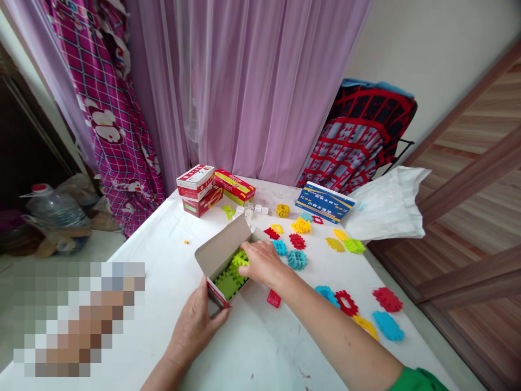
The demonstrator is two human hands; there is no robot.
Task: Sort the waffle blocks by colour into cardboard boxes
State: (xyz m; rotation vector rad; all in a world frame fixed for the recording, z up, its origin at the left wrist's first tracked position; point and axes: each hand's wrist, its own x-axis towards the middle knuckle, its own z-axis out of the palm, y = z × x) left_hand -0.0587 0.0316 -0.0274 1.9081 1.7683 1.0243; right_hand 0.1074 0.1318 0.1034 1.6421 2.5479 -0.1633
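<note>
An open cardboard box (220, 247) with its lid flap raised stands at the middle of the white table. Green toothed plastic building blocks (228, 283) lie inside it. My left hand (196, 321) grips the near end of the box, thumb at the lower corner and fingers along the left side. Over the box's opening, my right hand (264, 263) has thumb and fingers closed around a lime-green block (239, 260), partly hidden by the fingers. Right behind this hand lie a blue block (279, 248) and a teal block (297, 260). A small red piece (274, 298) rests below my right wrist.
Stacked red-and-white boxes (196, 184), a red-and-yellow box (235, 187) and a blue box (325, 202) stand at the back. White cubes (249, 210) lie nearer. Several toothed pieces, including a red one (388, 300), spread rightward. A white plastic bag (386, 203) overhangs the right edge.
</note>
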